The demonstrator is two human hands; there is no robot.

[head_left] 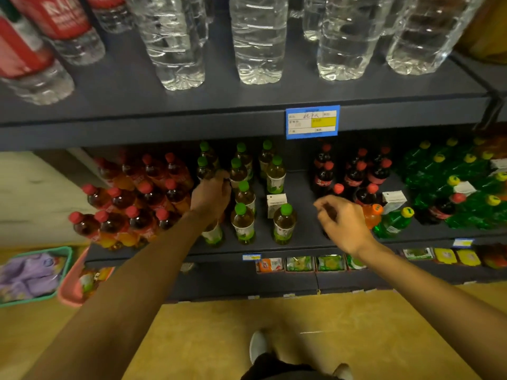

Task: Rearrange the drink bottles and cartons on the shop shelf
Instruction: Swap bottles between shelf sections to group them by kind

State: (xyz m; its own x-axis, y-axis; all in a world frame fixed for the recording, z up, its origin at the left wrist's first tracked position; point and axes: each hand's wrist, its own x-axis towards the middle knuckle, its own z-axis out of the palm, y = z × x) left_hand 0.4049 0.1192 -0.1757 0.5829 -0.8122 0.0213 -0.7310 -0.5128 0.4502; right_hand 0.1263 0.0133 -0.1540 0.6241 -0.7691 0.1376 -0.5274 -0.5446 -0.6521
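At frame centre, the left hand (211,194) curls over a green-capped tea bottle (212,231) on the middle shelf (299,187), seemingly straightening that row. The right hand (343,220) hovers loosely curled, empty, near a stray carton (276,204), likely next to move. Below, yellow floor (192,338).

Glossy clear plastic bottles (259,42), matt shelf (164,127).
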